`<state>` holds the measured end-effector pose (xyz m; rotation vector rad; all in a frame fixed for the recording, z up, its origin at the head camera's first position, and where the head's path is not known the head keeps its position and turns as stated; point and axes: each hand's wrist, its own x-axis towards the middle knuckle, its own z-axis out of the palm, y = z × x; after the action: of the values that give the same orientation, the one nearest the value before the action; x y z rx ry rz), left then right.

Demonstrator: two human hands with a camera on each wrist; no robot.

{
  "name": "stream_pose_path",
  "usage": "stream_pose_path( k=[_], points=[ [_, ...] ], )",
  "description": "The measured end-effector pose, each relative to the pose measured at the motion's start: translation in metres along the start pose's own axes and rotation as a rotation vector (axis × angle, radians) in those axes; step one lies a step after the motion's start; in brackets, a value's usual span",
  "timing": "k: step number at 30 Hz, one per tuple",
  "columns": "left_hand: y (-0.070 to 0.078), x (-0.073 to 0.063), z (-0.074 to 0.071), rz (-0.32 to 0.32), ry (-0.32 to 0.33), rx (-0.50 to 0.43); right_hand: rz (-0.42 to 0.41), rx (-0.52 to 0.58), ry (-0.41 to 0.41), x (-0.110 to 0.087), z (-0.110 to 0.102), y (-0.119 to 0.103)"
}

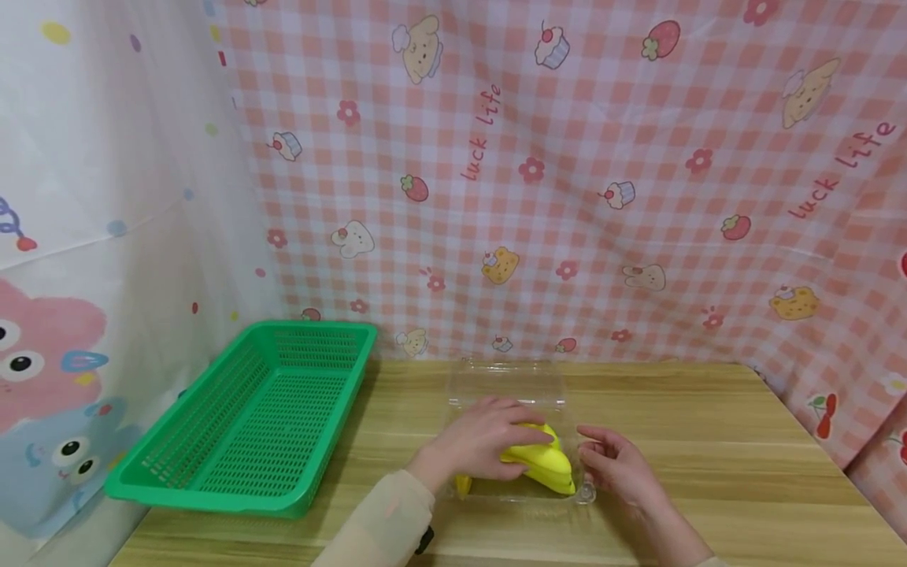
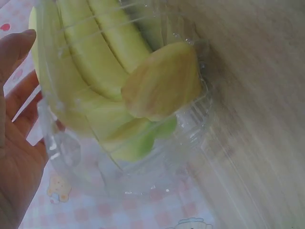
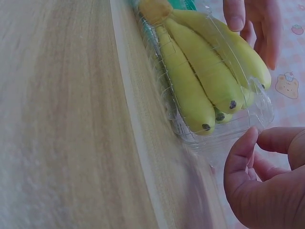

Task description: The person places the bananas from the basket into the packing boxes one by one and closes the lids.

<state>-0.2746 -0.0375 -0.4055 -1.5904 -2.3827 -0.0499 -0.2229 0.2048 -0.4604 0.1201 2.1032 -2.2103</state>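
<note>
A bunch of yellow bananas (image 1: pixel 542 468) lies in a clear plastic clamshell box (image 1: pixel 506 387), its lid raised toward the back. Dark tips show on the bananas (image 3: pixel 202 71) in the right wrist view, and the brown-yellow stem end (image 2: pixel 164 83) faces the left wrist camera. My left hand (image 1: pixel 489 441) is over the bunch, with fingers relaxed and extended across the bananas. At the box's right front corner, my right hand (image 1: pixel 623 476) pinches the clear rim between thumb and index finger, as the right wrist view shows.
To the left on the wooden table (image 1: pixel 680 417) stands a green perforated plastic basket (image 1: pixel 305 500). A pink checked cloth (image 1: pixel 453 220) hangs behind the table, and a white patterned cloth (image 1: pixel 142 157) hangs along the left side.
</note>
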Motion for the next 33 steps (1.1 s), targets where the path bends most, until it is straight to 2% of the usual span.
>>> stream_pose_path(
  k=[8,16,23,26,33],
  points=[
    [-0.001,-0.012,-0.004,-0.039,0.09,-0.032,-0.003,-0.006,0.013,0.0,0.0,0.001],
    [-0.008,-0.024,-0.009,-0.068,0.304,-0.106,-0.022,-0.032,0.035,-0.001,-0.002,-0.002],
    [-0.022,-0.039,-0.013,-0.204,0.377,-0.239,-0.112,-0.16,0.054,0.005,-0.011,-0.012],
    [-0.028,-0.046,-0.014,-0.264,0.412,-0.311,-0.136,-0.182,0.059,0.008,-0.013,-0.019],
    [-0.04,-0.059,-0.012,-0.518,0.454,-0.517,-0.155,-0.262,0.053,0.016,-0.019,-0.038]
  ],
)
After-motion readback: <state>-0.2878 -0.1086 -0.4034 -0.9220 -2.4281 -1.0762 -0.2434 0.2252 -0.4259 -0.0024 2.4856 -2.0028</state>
